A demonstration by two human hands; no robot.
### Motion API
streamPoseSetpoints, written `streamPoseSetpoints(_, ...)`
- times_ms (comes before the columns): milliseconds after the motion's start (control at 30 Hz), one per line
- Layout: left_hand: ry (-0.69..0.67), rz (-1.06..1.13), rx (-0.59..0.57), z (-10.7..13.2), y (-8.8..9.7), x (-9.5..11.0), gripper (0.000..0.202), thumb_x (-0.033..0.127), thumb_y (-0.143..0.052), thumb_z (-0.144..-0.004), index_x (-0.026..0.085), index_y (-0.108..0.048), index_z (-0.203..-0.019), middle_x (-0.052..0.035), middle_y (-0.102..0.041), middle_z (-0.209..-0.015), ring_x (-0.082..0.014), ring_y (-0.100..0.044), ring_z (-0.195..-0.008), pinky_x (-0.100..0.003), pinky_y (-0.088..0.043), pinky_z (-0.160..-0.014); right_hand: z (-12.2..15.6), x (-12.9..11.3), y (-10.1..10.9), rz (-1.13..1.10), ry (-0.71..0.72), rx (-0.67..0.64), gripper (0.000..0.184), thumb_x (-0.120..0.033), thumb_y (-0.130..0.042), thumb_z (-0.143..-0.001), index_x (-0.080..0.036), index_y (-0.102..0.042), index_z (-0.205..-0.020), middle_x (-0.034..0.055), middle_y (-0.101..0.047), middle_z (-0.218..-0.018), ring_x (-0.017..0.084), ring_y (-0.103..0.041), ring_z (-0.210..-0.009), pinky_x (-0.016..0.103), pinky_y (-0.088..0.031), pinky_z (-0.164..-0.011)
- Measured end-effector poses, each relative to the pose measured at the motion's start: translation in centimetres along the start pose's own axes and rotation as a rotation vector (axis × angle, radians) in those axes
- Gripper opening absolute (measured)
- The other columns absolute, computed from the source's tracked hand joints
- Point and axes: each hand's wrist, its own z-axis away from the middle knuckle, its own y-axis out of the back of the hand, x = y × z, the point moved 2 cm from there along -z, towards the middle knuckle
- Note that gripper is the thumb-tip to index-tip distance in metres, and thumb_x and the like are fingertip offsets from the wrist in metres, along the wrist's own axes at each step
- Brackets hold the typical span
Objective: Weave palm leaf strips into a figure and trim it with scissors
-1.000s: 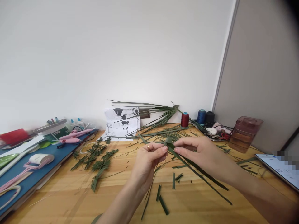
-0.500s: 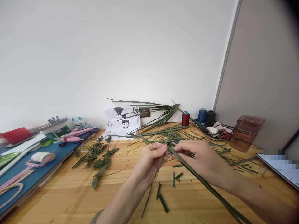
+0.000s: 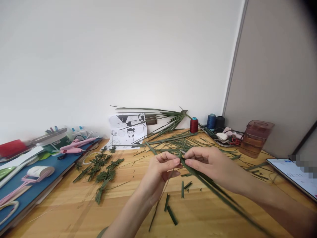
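Both hands meet over the middle of the wooden table, pinching a long green palm leaf strip (image 3: 215,188). My left hand (image 3: 164,168) closes thumb and fingers on the strip's folded end. Right beside it, my right hand (image 3: 210,165) grips the strip between thumb and fingers. From there the strip trails down to the lower right, under my right forearm. A thin leaf strand (image 3: 156,211) hangs below my left hand. The fold itself is small and partly hidden by the fingertips. Short cut leaf pieces (image 3: 172,215) lie on the table below the hands.
Woven leaf pieces (image 3: 105,172) lie at left. Behind are a palm frond (image 3: 170,117), printed drawings (image 3: 127,134) and a red thread spool (image 3: 193,125). At right stand a pinkish container (image 3: 256,138) and a phone (image 3: 292,175). Pink glue guns (image 3: 74,145) rest on a blue surface.
My right thumb now presses on the strip near the fold, and its trailing length looks spread into two bands. The whole view has shifted slightly.
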Motion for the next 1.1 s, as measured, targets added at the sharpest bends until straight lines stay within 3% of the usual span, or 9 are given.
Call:
streamPoseSetpoints(100,-0.108,-0.204,0.041,0.3,-0.1,0.7,0.023,0.016,-0.072,-0.055,0.014,-0.062,-0.076,-0.0018,-0.063,-0.072,-0.0116,-0.057,-0.069,-0.022,-0.045,-0.063,0.1,-0.1,0.0,0.236,0.053,0.088,0.019,-0.027,-0.043,-0.081,-0.02,-0.059,-0.072,-0.0031,-0.056,-0.061,0.01,-0.046,-0.055,0.022,-0.031,-0.05)
streamPoseSetpoints(167,-0.186,-0.318,-0.001,0.7,-0.5,1.3,0.03,0.016,-0.072,-0.054,0.015,-0.063,-0.083,-0.0034,-0.065,-0.076,-0.0139,-0.058,-0.073,-0.025,-0.045,-0.068,0.4,-0.2,-0.1,0.338,0.108,0.126,0.02,-0.027,-0.043,-0.081,-0.02,-0.056,-0.068,-0.0042,-0.055,-0.06,0.009,-0.045,-0.054,0.022,-0.029,-0.05)
streamPoseSetpoints(333,-0.216,-0.497,-0.067,1.7,-0.8,1.6,0.014,0.02,-0.071,-0.057,0.016,-0.066,-0.069,-0.0011,-0.064,-0.066,-0.0134,-0.058,-0.065,-0.025,-0.045,-0.063,0.9,-0.7,0.1,0.41,0.156,0.069,0.022,-0.029,-0.041,-0.083,-0.02,-0.048,-0.064,-0.0058,-0.051,-0.059,0.008,-0.042,-0.054,0.021,-0.026,-0.048)
streamPoseSetpoints(533,-0.215,-0.334,-0.077,1.5,-0.9,1.1,0.008,0.017,-0.07,-0.058,0.015,-0.064,-0.063,0.0019,-0.061,-0.057,-0.0084,-0.056,-0.054,-0.02,-0.044,-0.055,0.7,-0.5,0.9,0.256,0.217,-0.118,0.017,-0.025,-0.042,-0.083,-0.019,-0.044,-0.067,-0.0067,-0.047,-0.06,0.007,-0.039,-0.055,0.019,-0.028,-0.05)
streamPoseSetpoints(700,-0.224,-0.178,0.008,1.0,-1.5,0.5,0.01,0.013,-0.071,-0.055,0.012,-0.061,-0.056,0.0014,-0.06,-0.059,-0.007,-0.054,-0.051,-0.018,-0.044,-0.052,1.2,0.7,0.2,-0.036,0.115,-0.15,0.021,-0.028,-0.04,-0.084,-0.019,-0.042,-0.066,-0.0057,-0.041,-0.057,0.008,-0.036,-0.052,0.019,-0.028,-0.047)
streamPoseSetpoints(800,-0.155,-0.172,-0.036,0.9,-1.6,0.2,0.014,0.013,-0.071,-0.054,0.012,-0.062,-0.065,0.0013,-0.06,-0.059,-0.0075,-0.054,-0.051,-0.019,-0.044,-0.052,1.3,1.1,0.3,-0.122,0.026,-0.098,0.02,-0.029,-0.041,-0.083,-0.018,-0.045,-0.066,-0.0051,-0.041,-0.057,0.008,-0.036,-0.052,0.02,-0.029,-0.047)
streamPoseSetpoints(900,-0.13,-0.226,-0.064,0.8,-1.4,0.2,0.025,0.011,-0.072,-0.053,0.013,-0.062,-0.076,0.0006,-0.062,-0.063,-0.0081,-0.056,-0.058,-0.019,-0.044,-0.059,1.4,1.1,1.1,-0.069,-0.05,0.018,0.019,-0.029,-0.043,-0.081,-0.017,-0.049,-0.067,-0.0046,-0.043,-0.056,0.009,-0.038,-0.052,0.021,-0.03,-0.048)
streamPoseSetpoints(1100,-0.144,-0.312,0.009,1.3,-1.7,0.5,0.021,0.017,-0.071,-0.057,0.013,-0.062,-0.076,0.0006,-0.062,-0.061,-0.0078,-0.054,-0.057,-0.019,-0.044,-0.058,1.7,0.9,1.5,0.131,0.021,0.118,0.019,-0.03,-0.045,-0.08,-0.02,-0.057,-0.07,-0.0018,-0.057,-0.065,0.013,-0.05,-0.063,0.024,-0.036,-0.058)
